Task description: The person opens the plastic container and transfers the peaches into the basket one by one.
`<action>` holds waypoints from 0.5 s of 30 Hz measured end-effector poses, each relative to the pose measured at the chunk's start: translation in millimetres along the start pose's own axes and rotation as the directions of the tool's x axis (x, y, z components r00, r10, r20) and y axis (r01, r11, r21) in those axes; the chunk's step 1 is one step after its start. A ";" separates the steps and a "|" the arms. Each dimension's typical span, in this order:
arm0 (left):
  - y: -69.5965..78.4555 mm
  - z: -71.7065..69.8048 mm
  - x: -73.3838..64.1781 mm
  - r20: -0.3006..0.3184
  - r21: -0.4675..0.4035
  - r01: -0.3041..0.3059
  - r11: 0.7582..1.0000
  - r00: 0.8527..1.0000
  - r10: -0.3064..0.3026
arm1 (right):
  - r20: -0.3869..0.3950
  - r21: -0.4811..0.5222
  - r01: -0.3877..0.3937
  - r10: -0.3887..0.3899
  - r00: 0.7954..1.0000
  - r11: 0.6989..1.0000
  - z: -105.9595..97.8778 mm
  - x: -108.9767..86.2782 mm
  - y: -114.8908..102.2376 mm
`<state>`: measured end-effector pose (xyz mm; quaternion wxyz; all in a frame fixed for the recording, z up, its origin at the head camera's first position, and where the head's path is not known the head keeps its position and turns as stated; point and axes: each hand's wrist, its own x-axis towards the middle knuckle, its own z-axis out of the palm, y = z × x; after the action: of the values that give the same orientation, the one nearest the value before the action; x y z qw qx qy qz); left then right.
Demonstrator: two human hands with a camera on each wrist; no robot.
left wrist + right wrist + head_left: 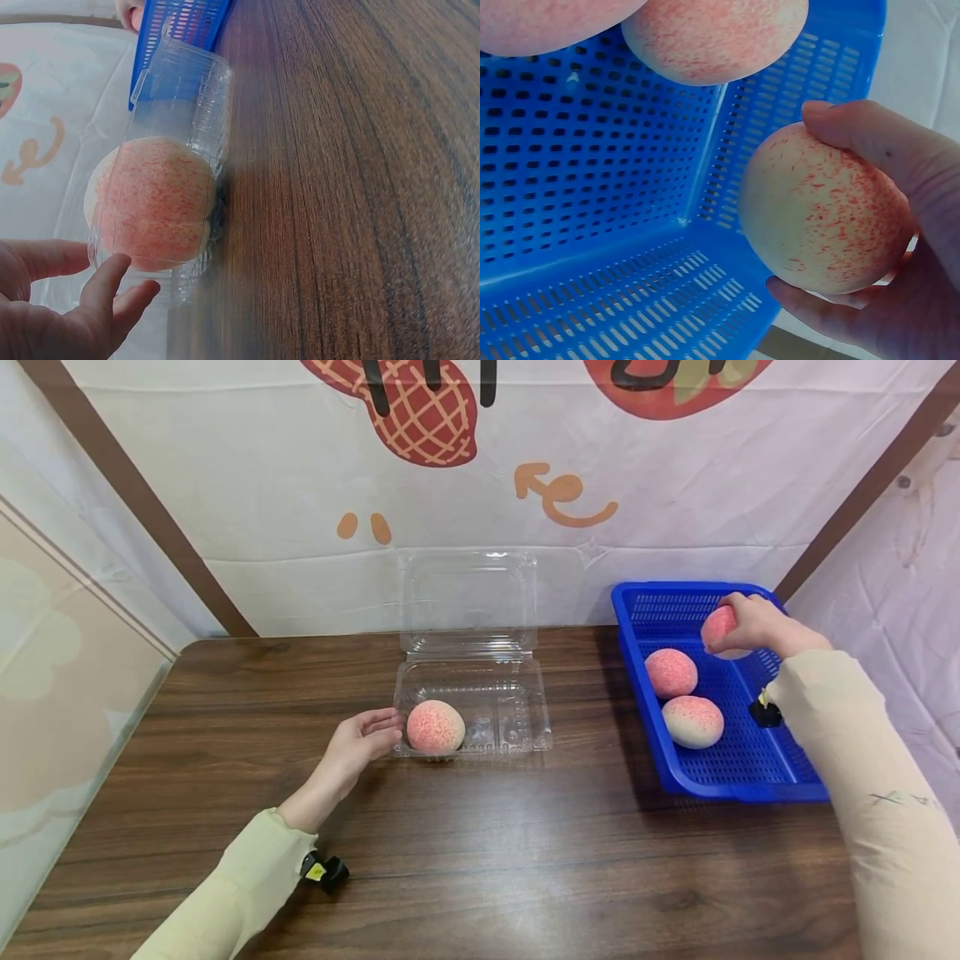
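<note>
My right hand (757, 625) grips a pink-and-cream peach (821, 210), thumb on one side and fingers on the other, over the far right part of a blue basket (678, 781). Two more peaches, a redder one (671, 673) and a paler one (693, 722), lie at the basket's left side. On the table stands a clear plastic clamshell box (517, 710) with its lid raised. One peach (435, 727) sits in its left part. My left hand (363, 743) is at the box's left wall, fingers extended, fingertips (116, 266) right at the rim.
The brown wooden table (480, 868) ends at a white printed cloth backdrop (300, 510). The clear lid (470, 597) stands upright against that cloth. Slotted walls surround the inside of the basket, which sits to the right of the box.
</note>
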<state>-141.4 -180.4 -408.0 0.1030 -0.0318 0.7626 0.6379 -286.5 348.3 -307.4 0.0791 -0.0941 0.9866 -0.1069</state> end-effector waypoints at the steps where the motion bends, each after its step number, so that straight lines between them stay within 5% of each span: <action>1: 0.3 -0.1 -0.1 0.000 0.000 0.000 1.000 1.000 0.000 | 0.000 0.003 -0.005 0.005 1.000 1.000 1.1 0.8 1.2; 15: 1.7 0.7 1.0 0.008 -0.008 0.005 1.000 1.000 -0.005 | 0.069 0.050 -0.084 0.081 0.994 0.995 15.5 4.3 10.8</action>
<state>-142.6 -179.4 -406.6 0.1076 -0.0315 0.7596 0.6407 -289.7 354.7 -325.3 0.1187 -0.0547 0.9833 -0.1262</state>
